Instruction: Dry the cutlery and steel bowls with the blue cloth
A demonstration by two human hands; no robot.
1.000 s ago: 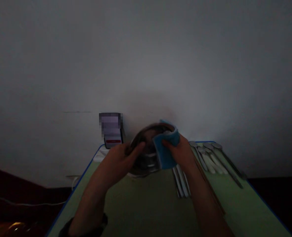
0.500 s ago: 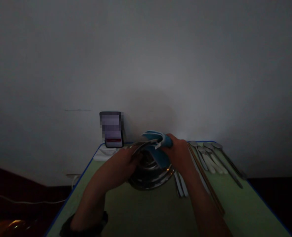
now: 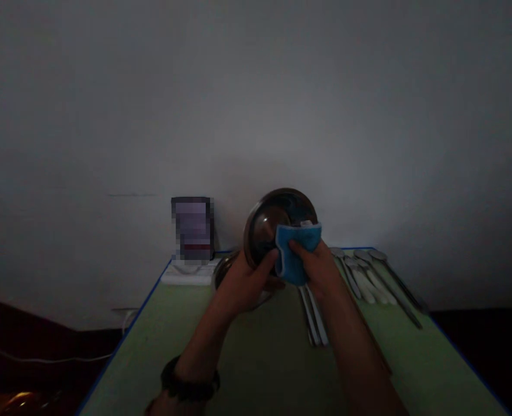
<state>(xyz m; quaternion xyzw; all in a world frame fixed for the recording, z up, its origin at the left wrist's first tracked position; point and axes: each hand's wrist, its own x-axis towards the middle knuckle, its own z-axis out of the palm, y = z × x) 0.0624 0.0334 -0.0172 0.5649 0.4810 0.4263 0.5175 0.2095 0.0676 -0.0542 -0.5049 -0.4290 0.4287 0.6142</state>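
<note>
A shiny round metal dish (image 3: 262, 228) is held up off the table, its concave face tilted towards me. My left hand (image 3: 245, 283) grips its lower left rim, thumb on the inner face. My right hand (image 3: 316, 266) pinches a folded blue cloth (image 3: 295, 268) against the dish's right side, thumb pressed on top; its other fingers are hidden behind. Behind and below my left hand, another round metal vessel (image 3: 219, 276) stands on the table, mostly covered by that hand.
On the green table (image 3: 273, 358), knives (image 3: 314, 320) lie by my right forearm, partly covering chopsticks (image 3: 379, 349). Forks (image 3: 373, 283) and long-handled spoons (image 3: 394, 294) lie farther right. A phone (image 3: 193, 228) stands by a white object (image 3: 186, 277) at the back left, against the wall.
The dish has been raised and turned, so its inner face now shows. My right hand has brought the blue cloth onto its right side. My left wrist has shifted right.
</note>
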